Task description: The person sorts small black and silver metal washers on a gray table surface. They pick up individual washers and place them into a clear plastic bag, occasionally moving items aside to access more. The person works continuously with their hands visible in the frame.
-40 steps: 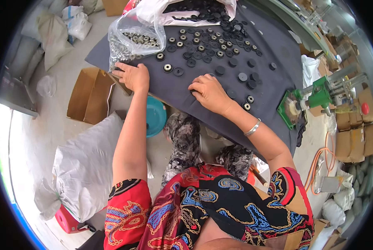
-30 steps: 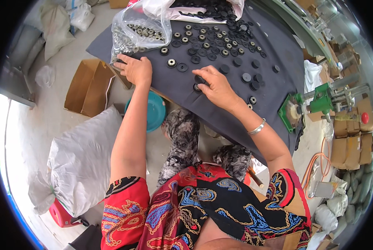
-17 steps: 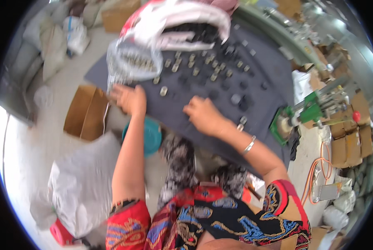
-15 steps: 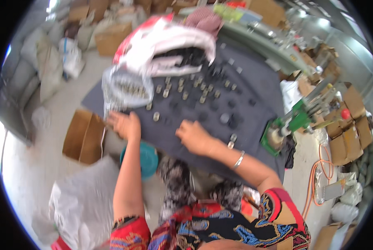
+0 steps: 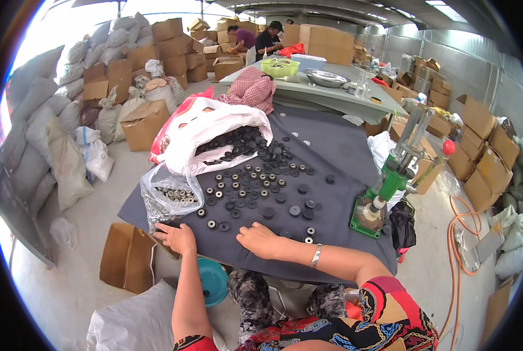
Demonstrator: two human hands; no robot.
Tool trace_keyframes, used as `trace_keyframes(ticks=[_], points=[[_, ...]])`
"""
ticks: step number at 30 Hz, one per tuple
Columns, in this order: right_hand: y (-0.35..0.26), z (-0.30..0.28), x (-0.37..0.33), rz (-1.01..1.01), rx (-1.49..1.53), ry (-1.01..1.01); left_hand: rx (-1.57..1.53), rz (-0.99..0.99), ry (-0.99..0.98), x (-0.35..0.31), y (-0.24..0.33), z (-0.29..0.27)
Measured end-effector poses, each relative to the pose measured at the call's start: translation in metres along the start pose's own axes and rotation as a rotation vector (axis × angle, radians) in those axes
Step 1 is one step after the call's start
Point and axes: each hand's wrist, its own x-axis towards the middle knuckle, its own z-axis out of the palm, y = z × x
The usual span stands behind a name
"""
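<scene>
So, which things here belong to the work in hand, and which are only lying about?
Likely in the work:
left hand, near the clear bag of metal rings
right hand, grip hidden
black discs
red-and-white bag holding black discs

Apparently lying about:
teal basin
open cardboard box
orange hose
checked cloth

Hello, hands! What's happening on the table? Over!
Left hand beside clear plastic bag. Right hand curled over dark cloth, palm hidden. Black discs scattered beyond. Green lever press, right.
</scene>
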Motion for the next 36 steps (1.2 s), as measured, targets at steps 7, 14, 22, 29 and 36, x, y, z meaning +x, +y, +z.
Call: trace_keyframes(ticks=[7,14,22,29,36], points=[[0.0,-0.01,0.004,-0.015,0.041,-0.061,0.032,0.012,0.009,-0.002,-0.002,0.0],[0.001,-0.009,0.012,-0.009,0.066,-0.061,0.04,0.013,-0.037,-0.004,0.003,-0.01],[0.004,-0.009,0.015,0.027,0.07,-0.093,0.044,0.013,-0.008,-0.001,0.004,-0.005],[-0.015,-0.029,0.006,0.056,-0.098,-0.013,0.054,-0.011,-0.042,-0.004,0.003,-0.005],[-0.012,0.019,0.037,-0.043,0.088,0.312,0.017,0.002,-0.041,-0.004,0.006,-0.009]])
